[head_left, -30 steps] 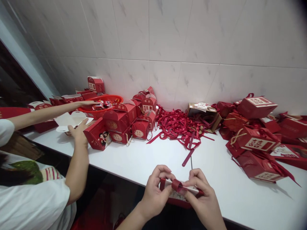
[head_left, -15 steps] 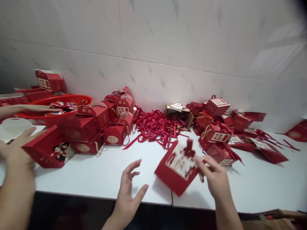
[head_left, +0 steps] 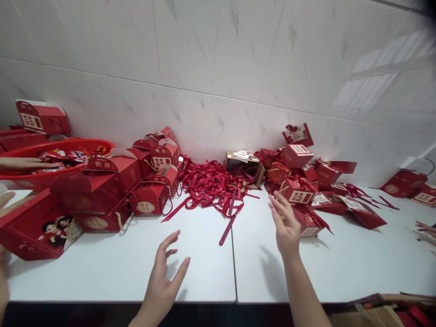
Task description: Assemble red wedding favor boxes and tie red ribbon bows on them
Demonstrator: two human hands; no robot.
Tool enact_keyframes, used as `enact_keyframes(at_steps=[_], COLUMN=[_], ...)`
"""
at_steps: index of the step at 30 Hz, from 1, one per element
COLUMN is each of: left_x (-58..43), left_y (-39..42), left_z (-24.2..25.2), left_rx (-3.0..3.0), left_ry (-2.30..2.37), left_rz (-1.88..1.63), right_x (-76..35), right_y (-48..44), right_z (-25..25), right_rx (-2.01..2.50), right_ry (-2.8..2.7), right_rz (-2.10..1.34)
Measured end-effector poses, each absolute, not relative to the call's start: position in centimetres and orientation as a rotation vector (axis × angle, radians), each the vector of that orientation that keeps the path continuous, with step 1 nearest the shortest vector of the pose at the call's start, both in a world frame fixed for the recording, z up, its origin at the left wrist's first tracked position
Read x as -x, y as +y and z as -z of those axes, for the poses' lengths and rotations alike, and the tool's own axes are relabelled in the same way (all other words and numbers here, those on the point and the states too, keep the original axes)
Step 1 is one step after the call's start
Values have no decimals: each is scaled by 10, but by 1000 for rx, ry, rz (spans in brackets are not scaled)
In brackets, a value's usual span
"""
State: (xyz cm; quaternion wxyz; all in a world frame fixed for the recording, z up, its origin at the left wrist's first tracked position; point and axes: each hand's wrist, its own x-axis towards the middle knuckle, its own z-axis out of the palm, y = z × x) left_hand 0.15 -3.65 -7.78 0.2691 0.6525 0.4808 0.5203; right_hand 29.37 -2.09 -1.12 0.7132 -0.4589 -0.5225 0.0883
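Note:
My left hand (head_left: 165, 272) hovers over the white table (head_left: 204, 268) near its front edge, fingers spread, holding nothing. My right hand (head_left: 285, 222) is raised and open, fingers stretched toward the heap of red gift bags (head_left: 306, 186) at the back right. A red bag (head_left: 297, 134) is in the air near the wall above that heap, touched by no hand. A tangle of red ribbons (head_left: 213, 184) lies at the back centre, with one loose strip (head_left: 227, 229) closer to me.
Closed red gift boxes (head_left: 136, 181) crowd the left, beside a red basin (head_left: 51, 159) of sweets. Another person's hand (head_left: 5, 200) is at the left edge, by a red picture box (head_left: 37, 231). A small cardboard box (head_left: 243, 163) stands by the wall. More red bags (head_left: 405, 184) lie far right.
My right hand has let go of the red bag, which now flies above the right heap. Both hands are open. The view has swung to the right.

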Motion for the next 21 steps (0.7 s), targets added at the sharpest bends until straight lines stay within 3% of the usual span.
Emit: enact_keyframes(at_steps=[7,14,21], left_x=[70,125,144], left_y=[-8,15,56], left_z=[59,48,25], left_rx=[-1684,-1754,-1552], left_ry=[2092,2447,2452], left_rz=[-1907,-1844,-1771], right_x=[-275,-248,-249], right_y=[-45,-65,-67], right_z=[77,138,144], right_rx=[1274,1494,1554], right_ry=[-1141,-1270,-1412], right_rz=[-513,-625,-570])
